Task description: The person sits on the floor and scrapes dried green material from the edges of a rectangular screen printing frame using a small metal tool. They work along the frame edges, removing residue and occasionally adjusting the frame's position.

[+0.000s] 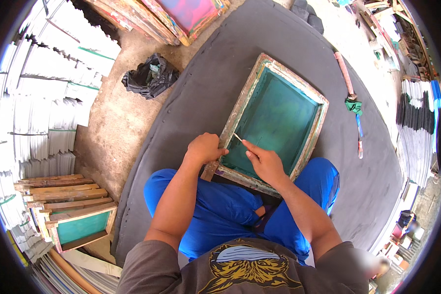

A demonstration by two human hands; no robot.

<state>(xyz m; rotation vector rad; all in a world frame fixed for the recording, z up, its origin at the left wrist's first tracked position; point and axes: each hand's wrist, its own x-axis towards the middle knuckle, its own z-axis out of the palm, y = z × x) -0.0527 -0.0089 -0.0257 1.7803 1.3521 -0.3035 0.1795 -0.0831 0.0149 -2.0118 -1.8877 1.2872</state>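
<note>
The screen-printing frame (274, 115), a worn wooden rectangle with teal mesh stretched inside, lies flat on the dark grey mat (206, 88), its near edge resting against the person's blue-clad knees. At the frame's near left corner the left hand (204, 148) is closed over the wooden rail, pinning it down. Just inside that corner the right hand (263, 160) pinches a small thin tool (237, 137), its grip closed on it with the tip touching the mesh close to the rail. Judging from this, the risk is a slip: a pointed tip pressed too hard could tear or stretch the mesh, and if the left hand eases off, the frame could skid on the mat. Beyond the frame's right side lies a long stick with green cloth (350, 93) tied to it. Off its far left, on the bare floor, sits a crumpled black bag (149, 76); nearer, left of the mat, stacked wooden frames (68, 206).
</note>
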